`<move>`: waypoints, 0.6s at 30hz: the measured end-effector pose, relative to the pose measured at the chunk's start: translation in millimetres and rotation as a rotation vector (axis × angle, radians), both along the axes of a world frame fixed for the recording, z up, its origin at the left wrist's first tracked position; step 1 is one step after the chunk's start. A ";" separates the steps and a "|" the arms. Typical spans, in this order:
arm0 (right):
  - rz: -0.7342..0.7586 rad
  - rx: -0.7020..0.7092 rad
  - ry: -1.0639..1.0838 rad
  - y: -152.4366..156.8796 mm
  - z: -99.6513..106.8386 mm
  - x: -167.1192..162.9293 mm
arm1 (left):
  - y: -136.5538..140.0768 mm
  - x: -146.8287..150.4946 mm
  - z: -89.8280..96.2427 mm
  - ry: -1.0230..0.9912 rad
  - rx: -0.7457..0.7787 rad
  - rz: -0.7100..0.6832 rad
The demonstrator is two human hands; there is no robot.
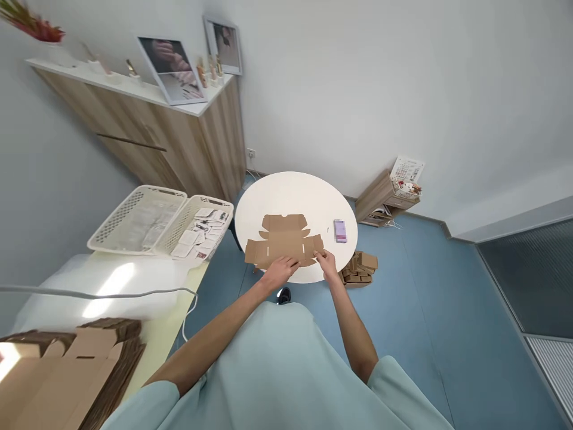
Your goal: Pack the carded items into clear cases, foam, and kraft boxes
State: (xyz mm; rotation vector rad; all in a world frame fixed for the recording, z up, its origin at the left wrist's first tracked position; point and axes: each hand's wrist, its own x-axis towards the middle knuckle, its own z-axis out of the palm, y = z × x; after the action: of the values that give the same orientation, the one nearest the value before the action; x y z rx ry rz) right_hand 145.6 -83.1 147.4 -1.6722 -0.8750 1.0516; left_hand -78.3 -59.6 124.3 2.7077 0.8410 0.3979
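A flat, unfolded cardboard box (pixel 286 239) lies on the round white table (pixel 299 191), its flaps spread out. My left hand (pixel 281 270) rests on the near edge of the cardboard with its fingers stretched across it. At the right side, my right hand (pixel 326 263) grips a corner flap of the cardboard box between thumb and fingers. To the right of the cardboard sits a small pink and purple box (pixel 340 231), touched by neither hand. A small dark item lies beside it, too small to name.
On the left, a side table (pixel 179 304) bears white baskets (pixel 134 222) with packets and cards, plus a stack of flat cardboard (pixel 58 376). A carton of folded boxes (pixel 359 269) stands on the floor at right. Behind are a wooden cabinet (pixel 179 143) and a small shelf (pixel 380 194).
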 end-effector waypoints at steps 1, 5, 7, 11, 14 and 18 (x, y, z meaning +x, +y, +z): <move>-0.015 -0.025 -0.001 2.9 -8.0 11.8 | 7.1 12.3 -9.2 0.024 -0.010 -0.024; -0.059 -0.137 -0.069 15.3 -38.6 49.6 | 31.8 51.5 -40.1 0.107 -0.080 -0.070; -0.073 -0.190 -0.095 20.3 -52.8 63.4 | 39.3 67.4 -51.8 0.149 -0.123 -0.068; -0.054 -0.294 -0.123 24.1 -79.6 83.5 | 44.9 93.2 -68.6 0.226 -0.253 -0.038; -0.042 -0.383 -0.142 23.6 -96.2 94.6 | 48.3 99.3 -76.5 0.264 -0.379 0.010; -0.039 -0.472 -0.143 25.7 -110.2 109.6 | 58.3 79.1 -84.4 0.379 -0.438 0.087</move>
State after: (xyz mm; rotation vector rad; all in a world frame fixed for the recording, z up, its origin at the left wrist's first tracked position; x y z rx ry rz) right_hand 255.2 -57.4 37.2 -2.1698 -0.7139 1.1856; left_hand 0.8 -1.3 40.0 2.3653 1.0060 -0.2690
